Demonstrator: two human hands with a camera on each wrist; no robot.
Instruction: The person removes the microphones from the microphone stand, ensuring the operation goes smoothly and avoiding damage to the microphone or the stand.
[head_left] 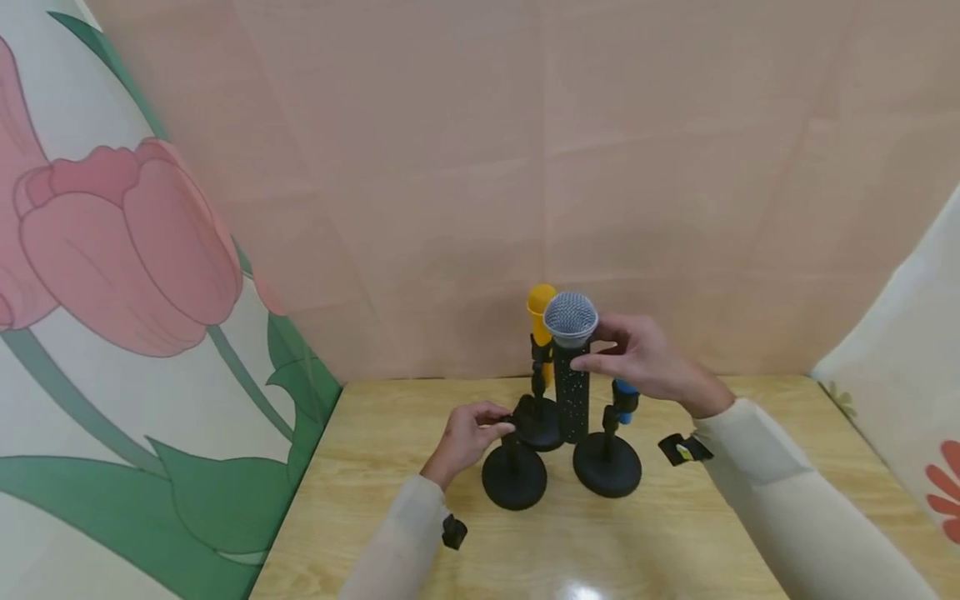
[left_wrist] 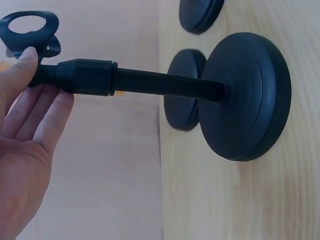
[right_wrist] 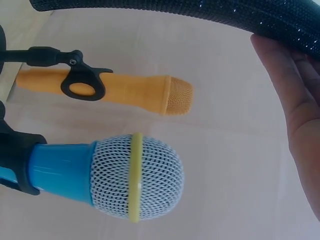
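Observation:
In the head view my right hand (head_left: pixel 642 360) grips a black, glitter-flecked microphone (head_left: pixel 573 400) with a silver mesh head, holding it upright above the table. Its sparkly body crosses the top of the right wrist view, against the fingers. My left hand (head_left: pixel 467 439) pinches the top of a black microphone stand (head_left: pixel 514 481), just below its clip. In the left wrist view that clip (left_wrist: pixel 46 41) is an unfilled ring, and the round base (left_wrist: pixel 250 95) rests on the table. The black microphone is apart from this clip, up and to its right.
Behind, a yellow microphone (right_wrist: pixel 135 91) sits in a second black stand (head_left: pixel 540 425). To the right, a blue microphone (right_wrist: pixel 62 170) with a yellow band round its mesh is clipped in a third stand (head_left: pixel 607 467). The wooden table (head_left: pixel 360 517) meets a pinkish cloth backdrop (head_left: pixel 420 208).

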